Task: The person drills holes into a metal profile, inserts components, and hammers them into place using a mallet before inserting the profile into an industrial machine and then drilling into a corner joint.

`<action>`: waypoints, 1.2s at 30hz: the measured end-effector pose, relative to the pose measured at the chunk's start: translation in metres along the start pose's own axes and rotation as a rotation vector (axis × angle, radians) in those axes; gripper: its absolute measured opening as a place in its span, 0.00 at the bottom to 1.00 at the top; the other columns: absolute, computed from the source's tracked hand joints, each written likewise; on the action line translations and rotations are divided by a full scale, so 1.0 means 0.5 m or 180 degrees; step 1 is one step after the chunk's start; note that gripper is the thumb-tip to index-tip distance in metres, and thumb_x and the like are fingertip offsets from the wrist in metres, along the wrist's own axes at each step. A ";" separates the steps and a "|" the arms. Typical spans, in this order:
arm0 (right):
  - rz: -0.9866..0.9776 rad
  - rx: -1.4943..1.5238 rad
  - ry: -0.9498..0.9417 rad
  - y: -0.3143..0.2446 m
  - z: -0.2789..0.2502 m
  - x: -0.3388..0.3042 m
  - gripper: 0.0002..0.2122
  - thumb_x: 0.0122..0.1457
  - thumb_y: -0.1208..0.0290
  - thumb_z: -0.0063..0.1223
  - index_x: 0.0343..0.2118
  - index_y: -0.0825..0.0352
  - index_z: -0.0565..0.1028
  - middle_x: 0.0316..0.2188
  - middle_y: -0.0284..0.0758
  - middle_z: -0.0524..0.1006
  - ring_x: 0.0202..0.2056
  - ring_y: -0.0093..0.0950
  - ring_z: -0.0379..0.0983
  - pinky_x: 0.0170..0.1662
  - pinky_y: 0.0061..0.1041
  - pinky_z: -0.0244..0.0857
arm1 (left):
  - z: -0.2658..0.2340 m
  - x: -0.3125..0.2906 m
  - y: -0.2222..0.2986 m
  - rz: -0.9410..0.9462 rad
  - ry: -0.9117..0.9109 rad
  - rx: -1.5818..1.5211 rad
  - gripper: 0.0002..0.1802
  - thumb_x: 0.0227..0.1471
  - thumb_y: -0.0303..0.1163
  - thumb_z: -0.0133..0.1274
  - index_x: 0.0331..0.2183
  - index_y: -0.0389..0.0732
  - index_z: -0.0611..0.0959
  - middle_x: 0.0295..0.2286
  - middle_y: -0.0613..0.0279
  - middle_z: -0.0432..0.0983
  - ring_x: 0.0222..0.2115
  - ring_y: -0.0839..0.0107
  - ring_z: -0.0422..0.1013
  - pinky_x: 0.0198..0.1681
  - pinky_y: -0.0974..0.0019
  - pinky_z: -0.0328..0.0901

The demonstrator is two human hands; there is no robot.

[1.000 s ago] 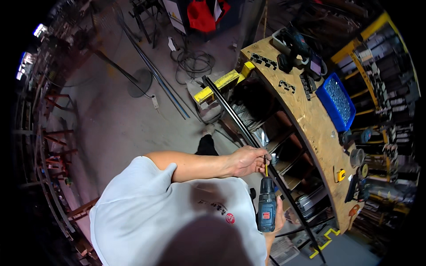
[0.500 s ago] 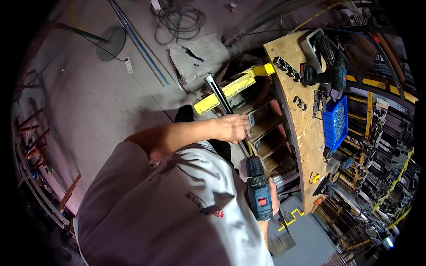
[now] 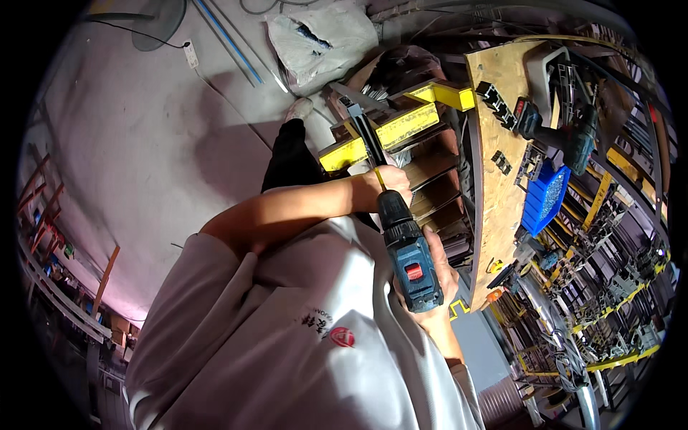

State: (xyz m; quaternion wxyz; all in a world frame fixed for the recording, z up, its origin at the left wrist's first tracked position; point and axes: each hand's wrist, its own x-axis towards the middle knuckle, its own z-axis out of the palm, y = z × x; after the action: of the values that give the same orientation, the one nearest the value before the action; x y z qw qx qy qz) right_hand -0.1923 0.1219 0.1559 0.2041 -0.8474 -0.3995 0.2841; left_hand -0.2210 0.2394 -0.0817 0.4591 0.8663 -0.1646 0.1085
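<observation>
My right hand [image 3: 441,276] is wrapped round the grip of a dark blue cordless drill [image 3: 412,265] with a red part on top. A thin gold-coloured bit [image 3: 380,180] sticks out of its black chuck, beside my left hand [image 3: 390,185]. That left hand is closed round a long black metal profile [image 3: 369,136] with a pale end, which slants away over a yellow bar [image 3: 407,125]. Whether the bit tip touches the profile or a screw, I cannot tell. Fingers on the far side of the profile are hidden.
At right stands a plywood bench [image 3: 494,193] with small black brackets [image 3: 501,162], a second drill [image 3: 573,136] and a blue bin [image 3: 546,197] of small metal parts. Below it are open cubbyholes [image 3: 433,172]. A pale sack [image 3: 322,43] and long rods [image 3: 229,43] lie on the floor.
The drill has moved up and left, its bit now beside my left hand instead of below it. My view has shifted, so the bench and floor things appear displaced.
</observation>
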 end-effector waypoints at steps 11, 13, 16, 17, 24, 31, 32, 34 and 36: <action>0.0371 0.0259 -0.0408 0.018 -0.003 0.051 0.36 0.49 0.80 0.70 0.64 0.74 0.69 0.45 0.48 0.83 0.45 0.39 0.83 0.51 0.33 0.75 | 0.049 -0.017 -0.008 -0.0086 0.0281 -0.0494 0.08 0.42 0.35 0.56 0.17 0.45 0.79 0.18 0.60 0.76 0.24 0.60 0.77 0.27 0.59 0.69; 0.0578 0.0455 -0.0421 0.023 -0.001 0.053 0.36 0.49 0.80 0.70 0.64 0.74 0.68 0.45 0.48 0.83 0.45 0.38 0.83 0.51 0.33 0.75 | 0.039 -0.014 -0.007 -0.0101 0.0261 -0.0746 0.07 0.41 0.35 0.57 0.17 0.46 0.80 0.19 0.58 0.77 0.24 0.59 0.77 0.27 0.58 0.70; 0.0728 0.0505 -0.0420 0.026 0.006 0.054 0.31 0.58 0.78 0.64 0.66 0.66 0.68 0.44 0.38 0.83 0.41 0.28 0.81 0.47 0.26 0.76 | 0.033 -0.013 -0.011 -0.0210 0.0125 -0.1132 0.08 0.48 0.38 0.56 0.21 0.47 0.82 0.21 0.55 0.79 0.26 0.56 0.77 0.33 0.56 0.72; 0.0755 0.0489 -0.0425 0.024 0.006 0.054 0.30 0.60 0.78 0.62 0.67 0.65 0.68 0.44 0.36 0.83 0.40 0.25 0.81 0.46 0.24 0.77 | 0.026 -0.013 -0.010 -0.0224 0.0101 -0.1202 0.08 0.47 0.38 0.56 0.21 0.47 0.82 0.21 0.55 0.80 0.26 0.56 0.78 0.33 0.55 0.72; 0.0883 0.0552 -0.0618 0.033 -0.009 0.061 0.38 0.49 0.82 0.71 0.65 0.70 0.68 0.45 0.46 0.84 0.41 0.34 0.84 0.45 0.29 0.77 | 0.018 -0.008 -0.007 -0.0242 0.0001 -0.1128 0.10 0.47 0.40 0.56 0.21 0.47 0.83 0.22 0.56 0.81 0.27 0.55 0.79 0.34 0.55 0.73; 0.1320 0.1084 -0.0834 0.025 -0.022 0.068 0.33 0.59 0.79 0.66 0.68 0.58 0.69 0.42 0.37 0.83 0.37 0.26 0.82 0.41 0.24 0.76 | 0.001 0.004 0.000 -0.0241 -0.0612 -0.0826 0.10 0.48 0.38 0.55 0.22 0.45 0.83 0.24 0.55 0.82 0.28 0.56 0.80 0.34 0.55 0.74; 0.1326 0.1109 -0.0882 0.022 -0.024 0.071 0.32 0.61 0.79 0.64 0.68 0.56 0.69 0.42 0.36 0.83 0.37 0.25 0.81 0.41 0.23 0.76 | -0.001 0.006 0.001 -0.0232 -0.0671 -0.0801 0.09 0.48 0.37 0.55 0.22 0.45 0.83 0.24 0.55 0.82 0.29 0.56 0.80 0.35 0.55 0.74; 0.1242 0.1054 -0.0996 0.021 -0.029 0.083 0.30 0.64 0.77 0.62 0.68 0.52 0.69 0.42 0.35 0.83 0.37 0.23 0.81 0.40 0.22 0.76 | 0.001 0.005 0.003 -0.0207 -0.0514 -0.0701 0.09 0.44 0.37 0.56 0.20 0.44 0.83 0.23 0.56 0.82 0.28 0.57 0.80 0.34 0.56 0.74; 0.1105 0.0861 -0.1049 0.005 -0.034 0.104 0.30 0.64 0.77 0.61 0.68 0.51 0.69 0.43 0.35 0.82 0.37 0.23 0.81 0.40 0.22 0.76 | 0.025 -0.006 0.006 -0.0125 -0.0114 -0.0575 0.10 0.36 0.38 0.58 0.15 0.41 0.81 0.21 0.58 0.81 0.27 0.59 0.80 0.32 0.59 0.74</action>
State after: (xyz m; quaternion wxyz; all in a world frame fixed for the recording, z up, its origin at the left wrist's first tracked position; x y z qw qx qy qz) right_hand -0.1530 0.1595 0.1509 0.1959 -0.8106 -0.2345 0.4995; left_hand -0.2242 0.2279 -0.0873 0.5344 0.8262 -0.1648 0.0686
